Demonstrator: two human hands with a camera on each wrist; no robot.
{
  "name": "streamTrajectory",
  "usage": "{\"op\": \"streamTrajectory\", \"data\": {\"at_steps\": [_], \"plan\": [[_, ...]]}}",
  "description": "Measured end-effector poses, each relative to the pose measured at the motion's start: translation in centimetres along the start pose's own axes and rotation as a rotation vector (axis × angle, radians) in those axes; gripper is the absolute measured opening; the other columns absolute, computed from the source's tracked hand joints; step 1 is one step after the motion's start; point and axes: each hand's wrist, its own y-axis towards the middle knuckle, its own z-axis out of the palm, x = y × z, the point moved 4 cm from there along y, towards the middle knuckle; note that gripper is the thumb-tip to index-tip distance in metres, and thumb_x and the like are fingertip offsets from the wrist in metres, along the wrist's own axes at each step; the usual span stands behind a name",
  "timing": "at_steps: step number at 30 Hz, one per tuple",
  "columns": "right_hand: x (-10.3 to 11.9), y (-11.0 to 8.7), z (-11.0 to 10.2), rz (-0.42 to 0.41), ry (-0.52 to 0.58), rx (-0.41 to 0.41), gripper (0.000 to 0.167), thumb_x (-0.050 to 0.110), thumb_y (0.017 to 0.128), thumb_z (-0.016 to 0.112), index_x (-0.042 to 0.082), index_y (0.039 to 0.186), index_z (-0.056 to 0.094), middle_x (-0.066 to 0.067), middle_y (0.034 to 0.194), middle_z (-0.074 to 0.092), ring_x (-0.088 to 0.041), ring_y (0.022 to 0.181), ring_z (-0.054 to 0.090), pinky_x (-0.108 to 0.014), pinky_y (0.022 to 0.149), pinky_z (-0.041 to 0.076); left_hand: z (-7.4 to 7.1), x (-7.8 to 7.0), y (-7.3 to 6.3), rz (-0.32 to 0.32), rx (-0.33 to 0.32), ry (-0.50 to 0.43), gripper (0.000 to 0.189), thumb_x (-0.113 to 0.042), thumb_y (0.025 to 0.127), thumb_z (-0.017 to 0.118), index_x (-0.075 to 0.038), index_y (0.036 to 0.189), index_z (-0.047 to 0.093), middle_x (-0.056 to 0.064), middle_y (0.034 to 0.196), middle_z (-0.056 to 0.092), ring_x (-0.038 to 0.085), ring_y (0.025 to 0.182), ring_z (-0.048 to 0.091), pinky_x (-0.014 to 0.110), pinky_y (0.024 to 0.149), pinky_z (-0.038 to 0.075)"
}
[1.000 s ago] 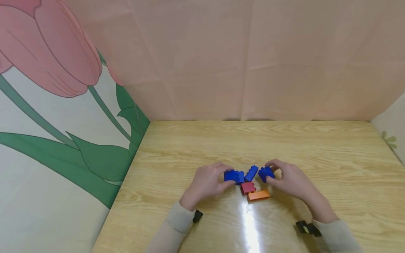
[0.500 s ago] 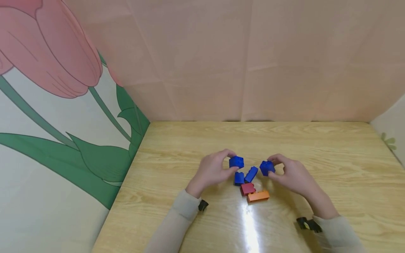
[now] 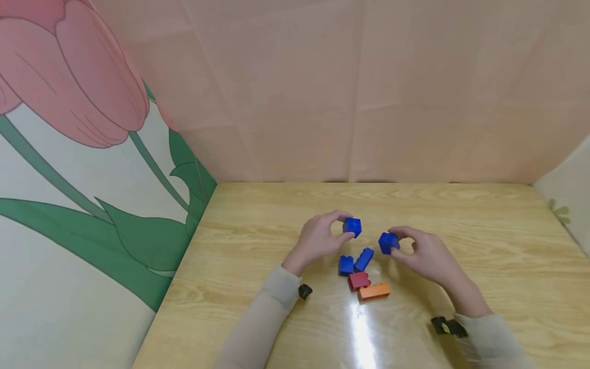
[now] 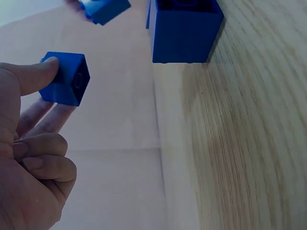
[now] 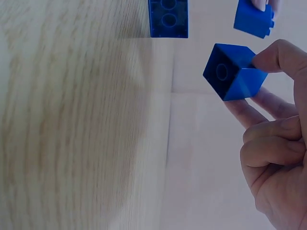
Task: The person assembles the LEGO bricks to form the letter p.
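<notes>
Held up over the table, a blue toy brick (image 3: 352,227) is pinched between the thumb and fingers of my left hand (image 3: 318,237). My right hand (image 3: 429,256) pinches a second blue toy brick (image 3: 388,243), a short gap to the right of the first. In the left wrist view, the thumb presses one side of the left brick (image 4: 67,79), whose hollow end faces right. The right wrist view has the right brick (image 5: 232,72) tilted, its hollow underside showing. Both hands have their other fingers folded in.
Between and below the hands, two more blue bricks lie on the table, one squarish (image 3: 346,266) and one longer (image 3: 364,259). A red brick (image 3: 359,281) and an orange brick (image 3: 374,292) lie nearer. A pink backdrop (image 3: 369,102) rises behind the table (image 3: 239,266).
My left hand has lifted its blue brick off the group and carried it up and right, toward the other. My right hand has raised its brick slightly and turned it.
</notes>
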Motion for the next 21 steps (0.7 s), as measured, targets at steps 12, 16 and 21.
{"op": "streamTrajectory", "data": {"at_steps": [12,16,21], "plan": [[-0.5,1.0,-0.6,-0.02,-0.001,-0.061,0.04,0.02,0.088,0.081,0.011,0.124,0.068,-0.01,0.11,0.074,-0.01,0.054,0.038,-0.027,0.05,0.036,2.0,1.0,2.6,-0.066,0.04,-0.082,0.039,-0.041,0.096,0.077,-0.026,0.129,0.064,-0.011,0.124,0.069,0.023,0.119,0.065,0.041,0.099,0.05],[-0.6,1.3,-0.9,-0.021,0.006,-0.072,0.04,0.019,0.088,0.081,0.011,0.125,0.068,-0.012,0.113,0.074,-0.014,0.061,0.047,-0.028,0.055,0.041,2.8,1.4,3.3,-0.1,0.063,-0.105,0.038,-0.041,0.094,0.078,-0.028,0.127,0.064,-0.012,0.124,0.069,0.024,0.123,0.063,0.044,0.102,0.049],[-0.8,1.7,-1.0,-0.028,0.013,-0.078,0.039,0.02,0.09,0.081,0.011,0.126,0.068,-0.013,0.114,0.074,-0.024,0.076,0.061,-0.034,0.067,0.05,3.6,1.9,3.9,-0.134,0.089,-0.122,0.037,-0.039,0.092,0.081,-0.03,0.123,0.064,-0.012,0.122,0.069,0.024,0.123,0.063,0.045,0.102,0.049]]}}
